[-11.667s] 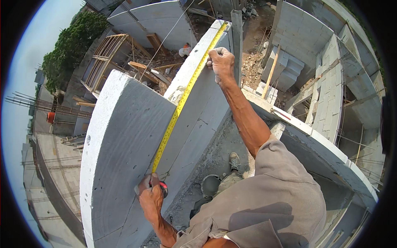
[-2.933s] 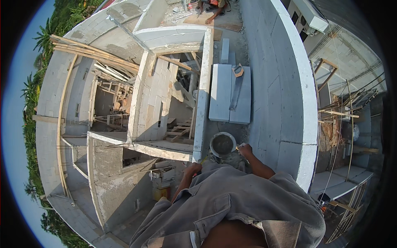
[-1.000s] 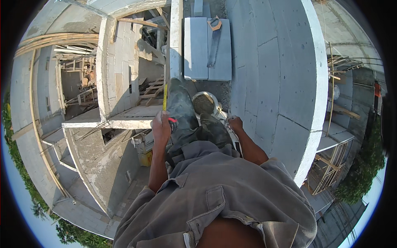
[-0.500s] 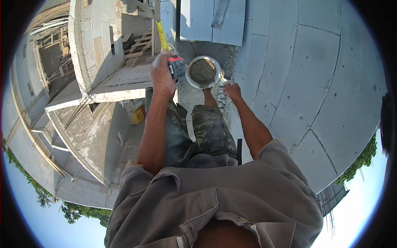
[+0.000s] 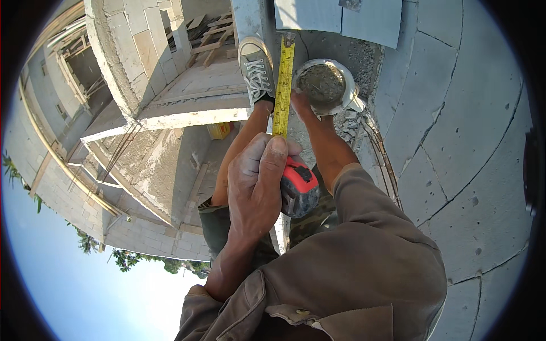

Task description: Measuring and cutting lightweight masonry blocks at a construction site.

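From the head view I see my left hand (image 5: 259,184) at the centre of the frame, fingers wrapped tight around a red and black tape measure case (image 5: 298,187), thumb laid along its top. The yellow tape blade (image 5: 282,85) runs from the case straight up the frame, its tip reaching the upper centre, beside a grey sneaker (image 5: 256,71) that stands on the narrow wall top (image 5: 250,17).

My right hand (image 5: 301,105) is lower down the frame than the bucket, at the end of the outstretched forearm, touching or just beside the rim of a white bucket (image 5: 324,85) of grey mortar; I cannot tell whether its fingers are closed on the rim or only resting there. Pale aerated blocks (image 5: 341,14) lie at the upper edge, and a block wall (image 5: 466,142) fills the right side.

To the left of the frame the building drops away to lower floors. My judgement: the footing is slim, so leaning toward the bucket could tip my balance. The extended blade could buckle or snap back if my thumb slips, and a nudge might send the bucket off the ledge.
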### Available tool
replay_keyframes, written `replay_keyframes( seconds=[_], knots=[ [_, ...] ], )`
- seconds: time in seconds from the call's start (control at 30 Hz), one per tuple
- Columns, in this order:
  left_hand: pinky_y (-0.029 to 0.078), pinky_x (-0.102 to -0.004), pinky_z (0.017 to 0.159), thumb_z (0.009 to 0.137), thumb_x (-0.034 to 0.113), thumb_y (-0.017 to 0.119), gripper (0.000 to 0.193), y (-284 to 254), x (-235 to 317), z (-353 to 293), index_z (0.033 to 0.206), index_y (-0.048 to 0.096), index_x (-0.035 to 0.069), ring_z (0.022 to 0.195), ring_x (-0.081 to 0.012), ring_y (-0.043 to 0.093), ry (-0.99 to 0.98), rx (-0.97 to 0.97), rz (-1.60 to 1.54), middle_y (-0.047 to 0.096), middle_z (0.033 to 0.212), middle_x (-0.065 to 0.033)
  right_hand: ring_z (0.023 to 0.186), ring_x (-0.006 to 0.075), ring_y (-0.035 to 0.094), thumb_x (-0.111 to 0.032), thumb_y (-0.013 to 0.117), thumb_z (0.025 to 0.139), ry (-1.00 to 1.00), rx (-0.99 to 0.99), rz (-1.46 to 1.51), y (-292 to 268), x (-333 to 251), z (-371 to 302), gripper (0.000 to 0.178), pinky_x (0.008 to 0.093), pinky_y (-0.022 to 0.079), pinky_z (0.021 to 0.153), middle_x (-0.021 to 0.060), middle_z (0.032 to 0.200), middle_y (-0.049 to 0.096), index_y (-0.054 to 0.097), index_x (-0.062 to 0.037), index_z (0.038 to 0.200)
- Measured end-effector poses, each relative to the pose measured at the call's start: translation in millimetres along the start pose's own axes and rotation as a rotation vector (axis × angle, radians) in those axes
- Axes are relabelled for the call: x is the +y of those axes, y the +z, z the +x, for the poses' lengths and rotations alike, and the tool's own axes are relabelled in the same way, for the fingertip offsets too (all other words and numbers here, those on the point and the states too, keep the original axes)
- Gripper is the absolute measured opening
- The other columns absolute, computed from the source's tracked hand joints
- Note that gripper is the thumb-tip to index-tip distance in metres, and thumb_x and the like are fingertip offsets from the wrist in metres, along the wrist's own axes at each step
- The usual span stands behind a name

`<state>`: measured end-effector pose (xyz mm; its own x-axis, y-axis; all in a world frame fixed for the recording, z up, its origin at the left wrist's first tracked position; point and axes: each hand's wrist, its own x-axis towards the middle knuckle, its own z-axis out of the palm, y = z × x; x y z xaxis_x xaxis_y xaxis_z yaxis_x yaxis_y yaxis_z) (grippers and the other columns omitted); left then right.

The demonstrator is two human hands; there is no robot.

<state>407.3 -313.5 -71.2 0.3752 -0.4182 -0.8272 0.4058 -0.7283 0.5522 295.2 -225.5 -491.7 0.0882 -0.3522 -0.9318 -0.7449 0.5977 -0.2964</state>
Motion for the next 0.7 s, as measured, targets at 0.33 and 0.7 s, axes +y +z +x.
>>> replay_keyframes(
  seconds=[0.33,0.7],
  knots=[
    [0.045,-0.0229,0.066,0.101,0.030,0.045,0.037,18.7,41.7,37.0,0.094,0.064,-0.002,0.070,-0.0087,0.055,0.244,-0.073,0.238,0.059,0.078,-0.0040,0.070,0.0204,0.055,-0.039,0.059,0.088,0.104,0.199,0.351,-98.7,68.3,4.7,0.037,0.0372,0.046,0.065,0.0058,0.078,0.057,0.065,-0.0026,0.086],
    [0.046,-0.0248,0.065,0.100,0.030,0.046,0.038,31.9,1.8,3.9,0.089,0.064,-0.002,0.067,-0.0093,0.055,0.214,-0.038,0.212,0.063,0.078,-0.0074,0.086,0.0390,0.067,-0.044,0.061,0.080,0.066,0.210,0.129,-108.1,40.6,-60.9,0.049,0.0468,0.049,0.079,0.0258,0.086,0.068,0.069,0.0045,0.086]
  ],
)
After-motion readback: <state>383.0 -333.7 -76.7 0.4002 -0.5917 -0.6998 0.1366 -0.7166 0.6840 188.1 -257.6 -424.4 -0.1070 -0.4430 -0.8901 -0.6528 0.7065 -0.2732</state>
